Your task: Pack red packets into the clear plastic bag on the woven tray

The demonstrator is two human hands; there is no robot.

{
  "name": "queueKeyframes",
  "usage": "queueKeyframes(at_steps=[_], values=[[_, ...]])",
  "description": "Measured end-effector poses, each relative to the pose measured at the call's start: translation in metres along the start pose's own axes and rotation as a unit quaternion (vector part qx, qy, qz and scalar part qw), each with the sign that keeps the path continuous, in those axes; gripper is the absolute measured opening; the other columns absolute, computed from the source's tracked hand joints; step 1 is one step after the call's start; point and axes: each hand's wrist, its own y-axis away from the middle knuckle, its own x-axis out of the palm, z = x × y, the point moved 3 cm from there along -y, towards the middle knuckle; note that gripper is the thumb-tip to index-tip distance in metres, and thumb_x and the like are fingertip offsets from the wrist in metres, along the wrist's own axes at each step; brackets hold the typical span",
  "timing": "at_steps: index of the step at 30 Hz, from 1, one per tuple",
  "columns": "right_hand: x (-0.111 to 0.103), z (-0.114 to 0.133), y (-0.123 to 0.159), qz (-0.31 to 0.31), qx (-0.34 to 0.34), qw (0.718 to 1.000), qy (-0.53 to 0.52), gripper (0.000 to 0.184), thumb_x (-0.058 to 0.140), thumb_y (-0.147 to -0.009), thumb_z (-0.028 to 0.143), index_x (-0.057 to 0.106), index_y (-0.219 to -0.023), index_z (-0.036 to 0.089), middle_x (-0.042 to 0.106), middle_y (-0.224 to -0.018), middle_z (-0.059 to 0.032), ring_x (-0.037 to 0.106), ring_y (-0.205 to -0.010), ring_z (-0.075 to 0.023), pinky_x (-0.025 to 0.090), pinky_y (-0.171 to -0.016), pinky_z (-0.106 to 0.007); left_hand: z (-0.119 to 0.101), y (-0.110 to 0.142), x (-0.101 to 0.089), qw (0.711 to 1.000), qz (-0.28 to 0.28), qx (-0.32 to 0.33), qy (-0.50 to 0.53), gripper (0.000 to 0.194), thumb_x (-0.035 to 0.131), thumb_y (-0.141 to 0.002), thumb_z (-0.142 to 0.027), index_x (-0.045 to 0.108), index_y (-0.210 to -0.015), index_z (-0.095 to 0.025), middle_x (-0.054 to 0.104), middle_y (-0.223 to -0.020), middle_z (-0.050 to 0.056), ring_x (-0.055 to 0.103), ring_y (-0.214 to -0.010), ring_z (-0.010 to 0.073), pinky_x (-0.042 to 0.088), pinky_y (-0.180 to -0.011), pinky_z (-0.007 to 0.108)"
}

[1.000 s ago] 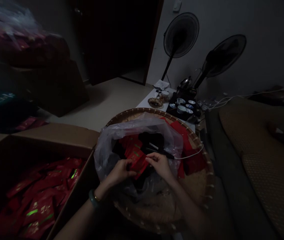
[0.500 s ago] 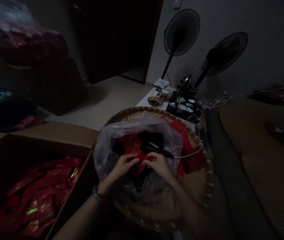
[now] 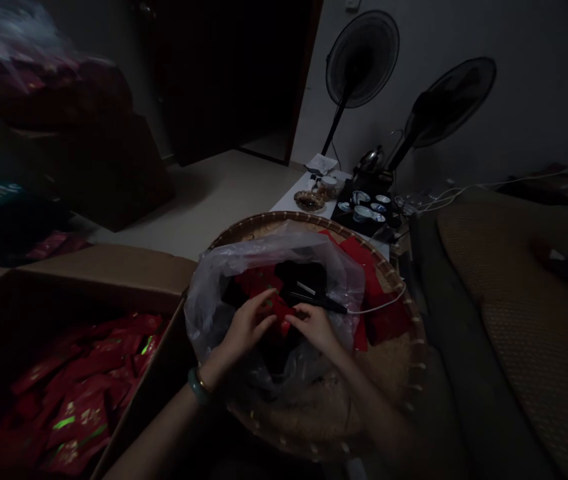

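Observation:
Both hands are at a small red packet [image 3: 281,312] over the mouth of a clear plastic bag [image 3: 209,287]. My left hand [image 3: 248,325] has its thumb and fingers around the packet's left side, the fingers somewhat apart. My right hand [image 3: 317,327] pinches its right edge between thumb and fingers. Just behind the right hand lies a black device [image 3: 321,301] with a white cord [image 3: 379,308]. More red packaging shows inside the bag, partly hidden by the hands. The bag sits in a round woven tray [image 3: 384,380], with flat red pouches [image 3: 384,320] at its right side.
At left stands an open cardboard box [image 3: 114,263] full of red packets [image 3: 84,393]. A low table [image 3: 284,200] with small cups [image 3: 363,213] is behind the tray. Two standing fans [image 3: 363,60] are by the wall. A woven mat [image 3: 529,300] lies at right.
My left hand has shifted slightly up, its fingers spreading wider around the packet. The packet has tilted a little. My right hand stays nearly in place.

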Motion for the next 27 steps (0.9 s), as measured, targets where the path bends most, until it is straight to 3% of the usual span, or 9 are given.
queueKeyframes(at_steps=[2,4,9,12,15,19,27], values=[[0.002,0.002,0.001,-0.004,-0.032,0.999,0.036,0.015,0.063,-0.069,0.030,0.067,-0.075,0.017,0.067,-0.074,-0.0036,0.061,-0.066,-0.0167,0.047,-0.055,-0.024,-0.007,-0.001,-0.004,0.990,0.027,0.094,-0.106,0.029,0.054,-0.083,-0.025,0.057,-0.112,-0.022,0.062,-0.110,0.007,0.056,-0.099,0.0180,0.045,-0.087,0.035],[0.006,0.001,0.002,0.008,-0.039,0.998,0.039,0.016,0.063,-0.069,0.030,0.067,-0.078,0.017,0.068,-0.078,-0.0040,0.062,-0.070,-0.0176,0.048,-0.057,-0.025,-0.008,0.000,-0.007,0.975,0.049,0.145,-0.162,0.020,0.050,-0.086,-0.023,0.062,-0.102,-0.021,0.066,-0.100,0.006,0.059,-0.091,0.0161,0.047,-0.083,0.033],[0.006,-0.018,-0.002,0.054,0.006,0.998,0.020,0.023,0.048,-0.081,0.030,0.064,-0.089,0.017,0.067,-0.080,-0.0038,0.062,-0.068,-0.0160,0.051,-0.057,-0.027,-0.002,0.006,-0.009,0.967,0.060,0.154,-0.193,0.020,0.051,-0.085,-0.020,0.060,-0.102,-0.018,0.065,-0.101,0.007,0.061,-0.091,0.0149,0.051,-0.080,0.028],[0.002,-0.027,-0.004,0.089,-0.041,0.986,0.134,0.025,0.046,-0.078,0.014,0.062,-0.097,0.018,0.065,-0.094,-0.0061,0.061,-0.085,-0.0174,0.049,-0.076,-0.032,-0.002,0.012,-0.008,0.955,0.061,0.169,-0.237,0.027,0.047,-0.086,-0.019,0.055,-0.112,-0.018,0.060,-0.112,0.009,0.060,-0.098,0.0169,0.052,-0.082,0.030],[0.006,-0.030,-0.002,0.148,-0.087,0.953,0.250,0.040,0.055,-0.067,0.005,0.059,-0.105,0.017,0.058,-0.109,-0.0081,0.055,-0.101,-0.0197,0.042,-0.089,-0.032,-0.001,0.016,-0.007,0.942,0.068,0.185,-0.272,0.032,0.043,-0.088,-0.019,0.050,-0.120,-0.019,0.058,-0.116,0.011,0.059,-0.100,0.0174,0.052,-0.082,0.031],[0.015,-0.032,0.000,0.164,-0.066,0.932,0.315,0.034,0.058,-0.066,0.007,0.059,-0.099,0.016,0.057,-0.099,-0.0071,0.056,-0.092,-0.0185,0.044,-0.081,-0.028,0.002,0.020,-0.008,0.930,0.080,0.203,-0.296,0.037,0.040,-0.089,-0.017,0.044,-0.126,-0.020,0.055,-0.122,0.011,0.058,-0.102,0.0169,0.051,-0.084,0.032],[0.009,-0.047,-0.010,0.112,-0.044,0.957,0.263,0.022,0.053,-0.065,0.000,0.065,-0.075,0.016,0.064,-0.077,-0.0035,0.060,-0.074,-0.0160,0.042,-0.067,-0.024,-0.003,0.024,-0.009,0.915,0.027,0.286,-0.284,0.027,0.040,-0.089,-0.015,0.055,-0.111,-0.016,0.059,-0.110,0.012,0.057,-0.094,0.0167,0.051,-0.077,0.032]])
